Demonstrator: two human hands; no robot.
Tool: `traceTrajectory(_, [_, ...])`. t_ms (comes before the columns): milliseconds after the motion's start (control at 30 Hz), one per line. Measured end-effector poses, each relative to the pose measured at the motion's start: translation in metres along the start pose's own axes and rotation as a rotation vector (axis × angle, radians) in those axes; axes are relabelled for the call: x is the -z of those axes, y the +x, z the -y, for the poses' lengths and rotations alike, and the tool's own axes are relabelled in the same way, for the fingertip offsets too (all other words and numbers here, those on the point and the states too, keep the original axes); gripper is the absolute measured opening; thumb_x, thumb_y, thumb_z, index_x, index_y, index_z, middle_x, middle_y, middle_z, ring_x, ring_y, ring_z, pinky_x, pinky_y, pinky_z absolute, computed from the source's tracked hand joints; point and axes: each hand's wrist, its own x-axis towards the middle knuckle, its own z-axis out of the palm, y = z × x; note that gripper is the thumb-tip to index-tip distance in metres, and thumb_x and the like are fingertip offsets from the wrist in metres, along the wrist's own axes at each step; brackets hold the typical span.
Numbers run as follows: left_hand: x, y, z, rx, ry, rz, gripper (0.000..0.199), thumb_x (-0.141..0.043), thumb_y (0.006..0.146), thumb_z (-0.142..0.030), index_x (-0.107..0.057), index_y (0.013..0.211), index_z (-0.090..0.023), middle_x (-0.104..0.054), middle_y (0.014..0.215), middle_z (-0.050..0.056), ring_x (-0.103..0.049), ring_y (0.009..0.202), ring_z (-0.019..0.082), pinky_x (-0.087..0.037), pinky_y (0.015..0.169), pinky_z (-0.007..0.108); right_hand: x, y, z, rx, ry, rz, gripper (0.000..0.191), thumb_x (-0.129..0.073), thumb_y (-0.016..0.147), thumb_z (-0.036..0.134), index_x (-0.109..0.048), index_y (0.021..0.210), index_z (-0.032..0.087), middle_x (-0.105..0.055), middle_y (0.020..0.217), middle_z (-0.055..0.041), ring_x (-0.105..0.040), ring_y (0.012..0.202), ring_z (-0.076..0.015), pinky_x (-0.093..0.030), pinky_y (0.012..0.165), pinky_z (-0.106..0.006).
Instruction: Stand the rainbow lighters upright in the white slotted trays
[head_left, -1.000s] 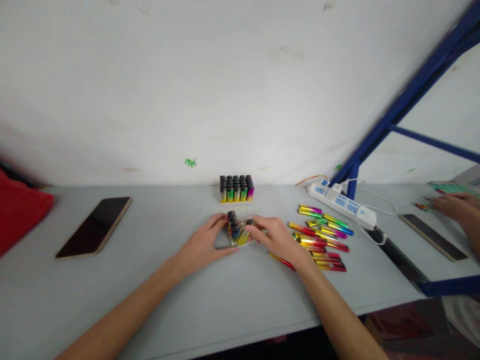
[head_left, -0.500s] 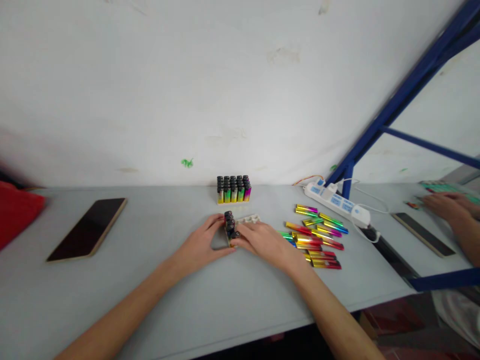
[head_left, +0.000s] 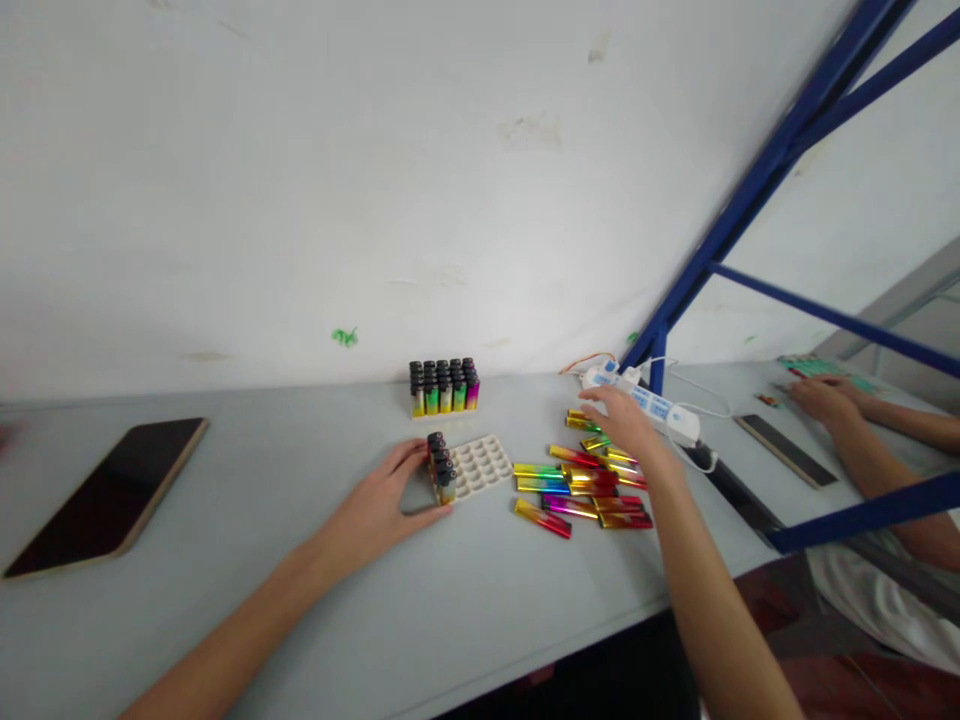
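Observation:
A white tray point(head_left: 484, 466) with rows of round-cornered pockets lies on the table. One row of black-topped lighters point(head_left: 442, 470) stands upright along its left end. My left hand point(head_left: 382, 505) grips that end, the thumb at the near corner and the fingers at the far one. Over the far side of a pile of shiny, multicoloured loose lighters point(head_left: 592, 482) hovers my right hand point(head_left: 626, 420), its fingers apart and slightly curled. I see nothing in it, though its fingertips overlap the far lighters. A filled block of lighters point(head_left: 445, 392) stands upright near the wall.
A dark flat slab with a pale edge point(head_left: 112, 490) lies on the left. At the right, a white power strip point(head_left: 649, 405) with cables sits beside a blue metal frame point(head_left: 720, 235). Beyond it, another person's hands point(head_left: 825, 395) work near a dark bar point(head_left: 786, 450).
My right hand has left the tray and moved right, over the loose lighters. My left hand stays at the tray's end. The view has shifted to the right.

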Motion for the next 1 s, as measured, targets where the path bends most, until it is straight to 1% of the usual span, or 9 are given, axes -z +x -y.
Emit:
traceTrajectory(133, [0.002, 0.000, 0.003, -0.011, -0.013, 0.018, 0.076, -0.096, 0.106, -0.074, -0.083, 0.164, -0.027, -0.078, 0.182, 0.015, -0.080, 0.164, 0.044, -0.064, 0.146, 0.058, 0.004, -0.001, -0.025, -0.048, -0.060, 0.121, 0.023, -0.080, 0.113, 0.015, -0.100, 0.124, 0.020, -0.097, 0.142, -0.0219, -0.091, 0.141, -0.0418, -0.067, 0.128, -0.053])
traceTrajectory(333, [0.017, 0.002, 0.008, -0.099, -0.035, 0.050, 0.067, -0.097, 0.106, -0.063, -0.086, 0.160, -0.026, -0.080, 0.179, 0.016, -0.082, 0.161, 0.043, -0.064, 0.145, 0.061, 0.001, 0.005, -0.026, 0.013, -0.015, 0.201, 0.012, -0.091, 0.110, 0.032, -0.097, 0.104, 0.023, -0.100, 0.116, -0.0158, -0.095, 0.110, -0.0379, -0.073, 0.105, -0.045])
traceTrajectory(433, [0.023, 0.001, 0.007, -0.115, -0.037, 0.051, 0.066, -0.100, 0.100, -0.055, -0.088, 0.159, -0.027, -0.081, 0.179, 0.017, -0.082, 0.160, 0.046, -0.066, 0.144, 0.064, -0.001, 0.006, -0.025, 0.025, 0.079, 0.148, 0.031, -0.092, 0.111, 0.053, -0.088, 0.097, 0.025, -0.098, 0.107, -0.0153, -0.093, 0.102, -0.0363, -0.073, 0.097, -0.045])
traceTrajectory(533, [0.023, 0.000, 0.003, -0.104, -0.022, 0.064, 0.067, -0.098, 0.099, -0.048, -0.086, 0.161, -0.026, -0.079, 0.181, 0.017, -0.080, 0.164, 0.047, -0.064, 0.146, 0.064, -0.004, 0.004, -0.014, -0.008, 0.348, -0.004, 0.049, -0.084, 0.113, 0.075, -0.081, 0.107, 0.027, -0.095, 0.099, -0.0116, -0.088, 0.086, -0.0316, -0.070, 0.087, -0.044])
traceTrajectory(633, [0.019, -0.002, -0.001, -0.076, -0.016, 0.074, 0.073, -0.100, 0.096, -0.048, -0.083, 0.163, -0.023, -0.076, 0.185, 0.018, -0.077, 0.168, 0.048, -0.060, 0.149, 0.066, -0.006, 0.004, 0.014, 0.022, 0.657, -0.101, 0.067, -0.085, 0.104, 0.093, -0.081, 0.116, 0.026, -0.085, 0.084, -0.0032, -0.074, 0.069, -0.0242, -0.061, 0.075, -0.040])
traceTrajectory(733, [0.014, -0.001, -0.001, -0.031, -0.044, 0.057, 0.075, -0.106, 0.093, -0.055, -0.083, 0.159, -0.026, -0.075, 0.184, 0.019, -0.079, 0.164, 0.049, -0.064, 0.145, 0.068, -0.013, 0.009, 0.057, 0.070, 0.940, -0.156, 0.069, -0.096, 0.095, 0.093, -0.086, 0.113, 0.027, -0.072, 0.074, 0.0026, -0.064, 0.071, -0.0213, -0.053, 0.071, -0.036])
traceTrajectory(800, [0.011, 0.000, 0.000, -0.021, -0.077, 0.052, 0.072, -0.108, 0.093, -0.059, -0.086, 0.154, -0.029, -0.077, 0.181, 0.020, -0.082, 0.161, 0.049, -0.067, 0.141, 0.069, -0.020, 0.013, 0.089, 0.028, 1.129, -0.174, 0.067, -0.101, 0.090, 0.091, -0.087, 0.104, 0.027, -0.066, 0.072, 0.0040, -0.060, 0.073, -0.0200, -0.052, 0.072, -0.036])
traceTrajectory(900, [0.012, 0.001, 0.001, -0.033, -0.114, 0.047, 0.070, -0.109, 0.094, -0.062, -0.088, 0.152, -0.029, -0.078, 0.180, 0.020, -0.081, 0.162, 0.050, -0.066, 0.143, 0.070, -0.037, 0.013, 0.131, -0.052, 1.405, -0.084, 0.071, -0.110, 0.078, 0.092, -0.083, 0.095, 0.028, -0.074, 0.084, 0.0003, -0.070, 0.085, -0.0218, -0.060, 0.078, -0.035])
traceTrajectory(1000, [0.015, 0.000, -0.001, -0.037, -0.110, 0.046, 0.071, -0.108, 0.096, -0.061, -0.087, 0.155, -0.028, -0.078, 0.181, 0.020, -0.080, 0.164, 0.049, -0.065, 0.144, 0.069, -0.054, 0.003, 0.160, -0.088, 1.580, 0.096, 0.078, -0.110, 0.075, 0.097, -0.079, 0.097, 0.029, -0.083, 0.094, -0.0026, -0.083, 0.099, -0.0276, -0.070, 0.088, -0.040])
